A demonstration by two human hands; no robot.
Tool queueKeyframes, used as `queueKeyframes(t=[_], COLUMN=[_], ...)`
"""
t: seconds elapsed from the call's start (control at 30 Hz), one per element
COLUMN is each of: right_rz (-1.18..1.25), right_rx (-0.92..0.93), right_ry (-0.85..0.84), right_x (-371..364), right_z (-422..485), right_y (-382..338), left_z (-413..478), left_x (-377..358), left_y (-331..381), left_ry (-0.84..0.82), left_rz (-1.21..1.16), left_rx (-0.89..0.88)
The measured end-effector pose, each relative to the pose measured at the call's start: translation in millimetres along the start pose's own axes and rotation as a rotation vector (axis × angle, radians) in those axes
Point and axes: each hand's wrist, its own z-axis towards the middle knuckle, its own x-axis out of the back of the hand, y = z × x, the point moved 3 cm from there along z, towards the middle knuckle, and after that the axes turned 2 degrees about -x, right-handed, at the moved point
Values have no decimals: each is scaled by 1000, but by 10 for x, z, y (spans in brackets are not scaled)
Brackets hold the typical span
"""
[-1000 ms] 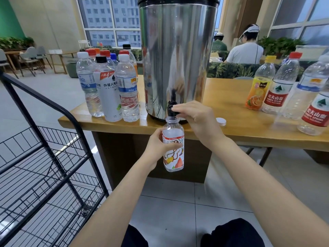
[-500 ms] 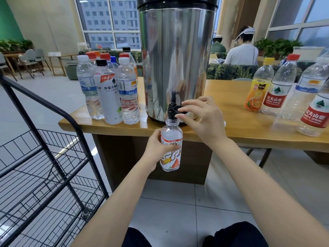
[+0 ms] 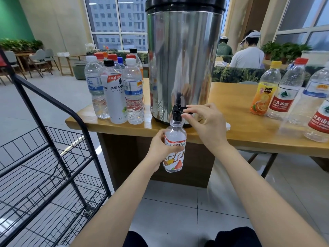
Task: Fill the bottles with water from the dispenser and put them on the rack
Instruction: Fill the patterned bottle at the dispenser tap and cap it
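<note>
Head: right hand (image 3: 204, 125) now beside tap (image 3: 176, 111)

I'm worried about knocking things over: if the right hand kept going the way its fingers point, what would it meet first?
The dispenser's black tap: the right hand points left at its lever, fingertips apparently touching it. Capped bottles stand farther left.

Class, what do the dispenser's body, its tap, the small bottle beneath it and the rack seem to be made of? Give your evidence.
Dispenser body: polished metal, likely stainless steel; mirror reflections.
Tap: black, matt, probably plastic.
Small bottle: clear thin plastic with a printed label; see-through.
Rack: black-coated metal wire and tube, judging by thin welded-looking grid.
</note>
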Motion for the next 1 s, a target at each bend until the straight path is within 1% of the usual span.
queueKeyframes(t=[0.53, 1.0], right_rz=[46, 57], right_rx=[-56, -58], right_ry=[-5, -5], right_x=[-22, -31], right_z=[-12, -19], right_y=[10, 27], left_z=[-18, -8], left_x=[-30, -36], left_y=[30, 32], left_ry=[17, 19], left_rz=[-1, 9], left_rx=[4, -9])
